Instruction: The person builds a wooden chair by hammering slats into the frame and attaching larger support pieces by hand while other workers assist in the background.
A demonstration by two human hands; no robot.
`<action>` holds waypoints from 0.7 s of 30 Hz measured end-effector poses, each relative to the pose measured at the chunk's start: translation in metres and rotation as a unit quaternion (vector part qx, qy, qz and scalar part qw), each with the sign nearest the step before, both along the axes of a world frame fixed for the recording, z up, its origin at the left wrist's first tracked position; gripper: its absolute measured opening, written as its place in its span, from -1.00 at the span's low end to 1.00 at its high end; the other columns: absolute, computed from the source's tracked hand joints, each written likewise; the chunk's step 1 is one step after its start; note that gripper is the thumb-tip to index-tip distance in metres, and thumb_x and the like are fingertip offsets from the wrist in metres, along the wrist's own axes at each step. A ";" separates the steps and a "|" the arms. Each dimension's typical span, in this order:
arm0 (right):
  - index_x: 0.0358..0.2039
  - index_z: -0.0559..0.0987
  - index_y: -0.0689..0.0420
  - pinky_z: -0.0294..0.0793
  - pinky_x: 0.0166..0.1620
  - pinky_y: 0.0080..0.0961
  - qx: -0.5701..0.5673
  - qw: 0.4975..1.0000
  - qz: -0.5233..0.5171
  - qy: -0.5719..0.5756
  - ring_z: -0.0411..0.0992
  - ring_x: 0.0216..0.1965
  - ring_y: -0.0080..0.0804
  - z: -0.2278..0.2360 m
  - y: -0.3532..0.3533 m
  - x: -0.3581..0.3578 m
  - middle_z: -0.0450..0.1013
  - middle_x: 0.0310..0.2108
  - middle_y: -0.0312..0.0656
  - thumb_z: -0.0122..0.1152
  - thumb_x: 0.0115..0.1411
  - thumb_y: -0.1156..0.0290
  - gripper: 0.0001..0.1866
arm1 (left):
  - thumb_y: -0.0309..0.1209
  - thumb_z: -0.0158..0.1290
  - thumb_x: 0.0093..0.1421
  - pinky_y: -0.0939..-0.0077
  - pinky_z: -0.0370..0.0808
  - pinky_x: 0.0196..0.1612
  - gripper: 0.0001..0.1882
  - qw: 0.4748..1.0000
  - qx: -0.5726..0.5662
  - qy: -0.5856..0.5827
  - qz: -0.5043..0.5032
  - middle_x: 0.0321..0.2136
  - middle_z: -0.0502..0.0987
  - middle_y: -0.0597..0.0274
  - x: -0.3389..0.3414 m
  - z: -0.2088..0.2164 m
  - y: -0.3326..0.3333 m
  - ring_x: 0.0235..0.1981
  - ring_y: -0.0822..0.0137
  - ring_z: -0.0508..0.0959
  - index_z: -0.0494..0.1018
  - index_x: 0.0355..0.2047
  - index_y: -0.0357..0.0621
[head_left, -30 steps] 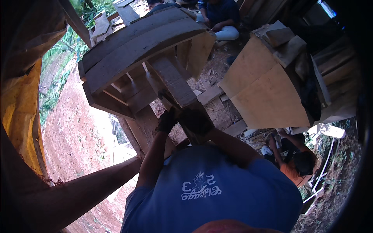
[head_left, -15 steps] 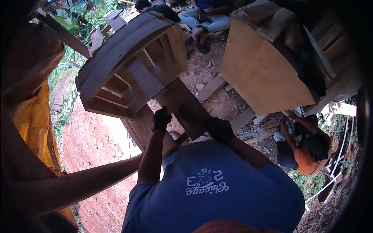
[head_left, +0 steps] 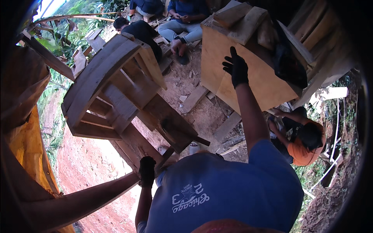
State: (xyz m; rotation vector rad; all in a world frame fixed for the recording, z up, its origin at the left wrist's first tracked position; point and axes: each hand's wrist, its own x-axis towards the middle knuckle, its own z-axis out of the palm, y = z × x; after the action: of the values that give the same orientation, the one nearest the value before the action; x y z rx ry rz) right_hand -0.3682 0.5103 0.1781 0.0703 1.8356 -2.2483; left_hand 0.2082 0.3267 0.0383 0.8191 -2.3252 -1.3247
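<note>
My right hand [head_left: 236,68], in a dark glove, is raised with the arm stretched forward. Its fingers are spread and hold nothing, in front of a large pale wooden panel [head_left: 248,75]. Low at the left, my gloved left hand [head_left: 147,171] has its fingers curled, beside the end of a long wooden beam [head_left: 97,194]; what it grips, if anything, is hidden. Ahead of me stands a slatted wooden frame with a curved top rail [head_left: 99,73]. A flat board [head_left: 175,122] extends from it toward my body, with a narrow wooden strip [head_left: 200,140] jutting out near its end.
Offcuts [head_left: 248,23] and a black plastic sheet [head_left: 289,64] lie on the panelled piece. A person in orange [head_left: 307,143] crouches at the right; several people sit at the back, one in blue-grey trousers [head_left: 180,31]. An orange tarp [head_left: 29,143] hangs at the left.
My right hand has left the board's near end and risen forward, fingers spread. My left hand has drawn back toward me to the beam's end. The whole view has shifted.
</note>
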 end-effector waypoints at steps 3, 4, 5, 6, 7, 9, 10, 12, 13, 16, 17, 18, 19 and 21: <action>-0.12 0.57 0.23 0.53 -0.41 -0.50 -0.090 0.994 -0.029 -0.053 0.55 -0.45 -0.35 0.020 -0.006 -0.076 0.58 -0.29 -0.06 0.37 0.15 -0.29 -0.26 | -0.53 -0.04 0.34 0.47 0.57 -0.19 -0.84 0.979 0.165 -0.005 0.118 -0.21 0.52 0.22 0.016 0.006 0.019 -0.24 0.37 0.59 0.47 -0.10 -0.17; -0.20 0.58 0.22 0.46 -0.47 -0.52 -0.139 0.986 0.009 -0.092 0.52 -0.52 -0.37 0.008 0.009 -0.107 0.58 -0.38 -0.08 0.36 0.15 -0.31 -0.28 | -0.51 -0.04 0.35 0.46 0.57 -0.19 -0.85 0.970 0.196 -0.022 0.145 -0.21 0.52 0.22 0.017 0.009 0.022 -0.25 0.37 0.59 0.47 -0.11 -0.17; -0.27 0.58 0.21 0.39 -0.54 -0.53 -0.186 0.972 0.053 -0.132 0.48 -0.58 -0.39 0.002 0.013 -0.121 0.57 -0.47 -0.11 0.34 0.14 -0.34 -0.28 | -0.47 -0.03 0.36 0.48 0.56 -0.22 -0.87 0.965 0.199 0.007 0.172 -0.25 0.50 0.22 0.022 0.000 0.026 -0.29 0.39 0.58 0.47 -0.14 -0.18; -0.32 0.57 0.17 0.34 -0.57 -0.55 -0.200 0.970 0.033 -0.135 0.44 -0.62 -0.40 0.004 0.003 -0.117 0.54 -0.53 -0.14 0.32 0.17 -0.32 -0.33 | -0.46 -0.02 0.36 0.48 0.55 -0.23 -0.88 0.975 0.146 -0.004 0.165 -0.27 0.49 0.23 0.032 -0.007 0.028 -0.30 0.40 0.58 0.48 -0.16 -0.19; -0.37 0.57 0.13 0.28 -0.59 -0.56 -0.211 0.968 0.011 -0.136 0.40 -0.66 -0.42 0.005 -0.005 -0.111 0.50 -0.59 -0.18 0.30 0.19 -0.29 -0.37 | -0.46 -0.01 0.35 0.48 0.54 -0.24 -0.89 0.983 0.096 -0.015 0.156 -0.28 0.48 0.24 0.039 -0.012 0.031 -0.31 0.41 0.58 0.48 -0.18 -0.20; -0.41 0.57 0.09 0.23 -0.61 -0.56 -0.171 0.980 -0.002 -0.102 0.35 -0.70 -0.45 0.010 -0.013 -0.107 0.46 -0.64 -0.23 0.26 0.24 -0.23 -0.44 | -0.45 0.01 0.34 0.49 0.53 -0.26 -0.90 0.989 0.042 -0.043 0.132 -0.31 0.45 0.25 0.051 -0.022 0.029 -0.32 0.41 0.57 0.48 -0.23 -0.21; -0.40 0.58 0.08 0.23 -0.61 -0.56 -0.115 0.991 -0.002 -0.062 0.34 -0.70 -0.46 0.002 0.001 -0.116 0.45 -0.64 -0.25 0.24 0.26 -0.19 -0.48 | -0.44 0.02 0.34 0.49 0.52 -0.27 -0.89 0.992 0.017 -0.052 0.110 -0.32 0.44 0.26 0.051 -0.027 0.027 -0.32 0.42 0.57 0.49 -0.25 -0.22; -0.36 0.59 0.06 0.23 -0.61 -0.55 -0.030 1.000 0.001 0.002 0.33 -0.70 -0.49 0.008 -0.002 -0.118 0.44 -0.63 -0.27 0.20 0.31 -0.11 -0.55 | -0.45 0.03 0.33 0.50 0.52 -0.27 -0.90 0.993 0.015 -0.049 0.109 -0.32 0.45 0.25 0.059 -0.034 0.025 -0.33 0.41 0.57 0.49 -0.25 -0.21; -0.34 0.59 0.06 0.24 -0.60 -0.55 0.004 1.000 -0.001 0.029 0.33 -0.69 -0.50 0.018 -0.004 -0.112 0.44 -0.63 -0.28 0.18 0.32 -0.06 -0.59 | -0.45 0.04 0.33 0.51 0.52 -0.27 -0.90 0.990 0.046 -0.036 0.128 -0.33 0.46 0.25 0.064 -0.036 0.024 -0.33 0.41 0.58 0.49 -0.25 -0.21; -0.28 0.61 0.07 0.24 -0.59 -0.55 -0.011 0.988 -0.050 0.144 0.31 -0.68 -0.56 0.064 -0.004 -0.084 0.44 -0.61 -0.29 0.16 0.35 0.04 -0.66 | -0.42 0.05 0.34 0.50 0.52 -0.28 -0.89 0.971 0.163 0.016 0.172 -0.35 0.51 0.25 0.069 -0.048 0.021 -0.36 0.39 0.59 0.50 -0.22 -0.18; -0.28 0.61 0.07 0.24 -0.59 -0.55 -0.032 0.983 -0.065 0.167 0.30 -0.68 -0.57 0.070 0.001 -0.085 0.44 -0.61 -0.29 0.16 0.35 0.05 -0.67 | -0.41 0.06 0.34 0.50 0.52 -0.28 -0.89 0.989 0.082 -0.021 0.123 -0.36 0.53 0.25 0.073 -0.055 0.009 -0.37 0.39 0.59 0.50 -0.21 -0.18; -0.28 0.61 0.08 0.24 -0.59 -0.55 -0.054 0.977 -0.082 0.191 0.29 -0.69 -0.57 0.078 0.006 -0.086 0.44 -0.60 -0.29 0.17 0.35 0.06 -0.68 | -0.40 0.06 0.35 0.49 0.53 -0.27 -0.88 0.994 0.041 -0.029 0.098 -0.36 0.55 0.24 0.075 -0.063 0.004 -0.37 0.38 0.60 0.50 -0.19 -0.17; -0.30 0.61 0.09 0.21 -0.61 -0.56 -0.071 0.983 -0.073 0.151 0.28 -0.70 -0.59 0.087 0.013 -0.083 0.45 -0.59 -0.27 0.19 0.33 0.07 -0.68 | -0.39 0.06 0.36 0.49 0.54 -0.26 -0.87 0.997 0.000 -0.037 0.074 -0.37 0.57 0.24 0.075 -0.067 -0.001 -0.37 0.38 0.61 0.50 -0.18 -0.16; -0.30 0.60 0.06 0.14 -0.66 -0.60 -0.062 0.988 -0.033 0.139 0.25 -0.72 -0.60 0.097 0.044 -0.067 0.44 -0.60 -0.29 0.22 0.32 0.05 -0.69 | -0.37 0.06 0.37 0.47 0.56 -0.24 -0.84 0.995 0.052 0.004 0.082 -0.35 0.60 0.21 0.060 -0.061 -0.002 -0.36 0.36 0.63 0.51 -0.13 -0.16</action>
State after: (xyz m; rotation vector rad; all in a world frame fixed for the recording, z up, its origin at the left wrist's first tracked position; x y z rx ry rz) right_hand -0.4350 0.5541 0.2755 -0.2191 1.8413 -2.5213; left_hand 0.2685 0.3245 -0.0230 1.0109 -2.1450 -1.3842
